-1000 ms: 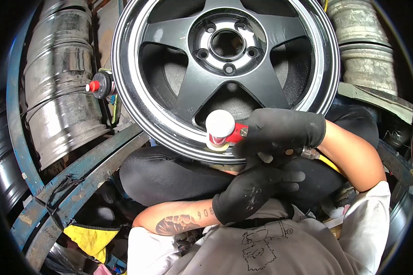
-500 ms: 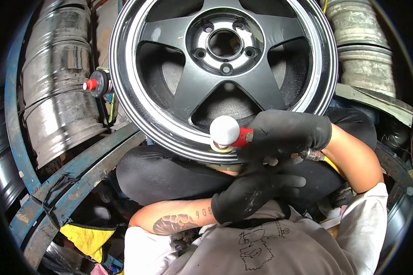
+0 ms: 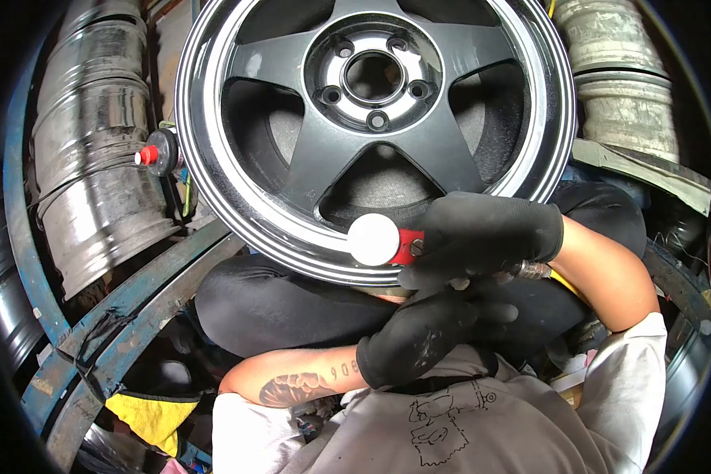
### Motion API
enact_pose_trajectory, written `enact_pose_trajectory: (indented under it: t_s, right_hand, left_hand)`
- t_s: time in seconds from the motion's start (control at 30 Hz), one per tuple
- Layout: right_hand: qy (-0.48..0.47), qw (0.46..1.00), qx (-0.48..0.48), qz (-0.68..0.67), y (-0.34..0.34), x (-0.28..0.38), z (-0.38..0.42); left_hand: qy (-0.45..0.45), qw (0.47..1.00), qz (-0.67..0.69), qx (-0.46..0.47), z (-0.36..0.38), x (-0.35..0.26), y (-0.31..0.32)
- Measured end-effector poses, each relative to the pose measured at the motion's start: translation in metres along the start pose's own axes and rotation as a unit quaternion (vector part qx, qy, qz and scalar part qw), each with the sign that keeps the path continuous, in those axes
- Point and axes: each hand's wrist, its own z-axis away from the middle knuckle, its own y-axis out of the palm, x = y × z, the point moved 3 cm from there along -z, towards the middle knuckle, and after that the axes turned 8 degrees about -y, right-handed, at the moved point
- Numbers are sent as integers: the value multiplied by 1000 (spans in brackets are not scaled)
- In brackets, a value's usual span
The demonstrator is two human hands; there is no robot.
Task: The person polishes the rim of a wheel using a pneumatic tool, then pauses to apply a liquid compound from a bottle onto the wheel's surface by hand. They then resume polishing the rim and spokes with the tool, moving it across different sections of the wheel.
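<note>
My right hand [image 3: 490, 237], in a black glove, is closed round a red air tool [image 3: 405, 246] with a white round head [image 3: 374, 239]. That head is over the lower rim of a dark five-spoke wheel [image 3: 316, 150]. Below, my gloved left hand [image 3: 423, 336] is against the underside of the tool's body, its fingers pointing right and partly hidden. A yellow hose [image 3: 565, 282] runs from the metal fitting [image 3: 532, 270] beside my right hand. The wheel leans over my crossed legs [image 3: 292, 308].
Metal wheel barrels [image 3: 95, 158] are stacked at the left, and more [image 3: 626, 103] at the right. A second tool [image 3: 162, 153] with a red knob is beside the wheel. Blue metal bars [image 3: 134, 292] cross the left side, above a yellow cloth [image 3: 154, 419].
The tool's white head has moved left and slightly down along the rim, with my right hand following. The wheel appears shifted slightly left in view. My left hand has moved a little left.
</note>
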Motion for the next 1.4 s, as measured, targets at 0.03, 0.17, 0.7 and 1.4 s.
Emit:
enact_pose_trajectory:
  t_s: [0.03, 0.17, 0.7, 1.4]
  right_hand:
    - [-14, 999, -6, 29, 0, 0, -2]
    - [-59, 996, -12, 65, 2, -9, -8]
    - [-161, 980, -26, 110, 2, -12, -6]
    - [-102, 993, -13, 61, 3, -10, -14]
  left_hand:
    - [-1, 1000, -11, -5, 0, 1, -2]
    - [20, 999, -29, -22, -1, 1, -4]
    - [1, 999, 44, 14, 1, 3, -2]
    - [40, 999, -3, -36, 8, -4, 3]
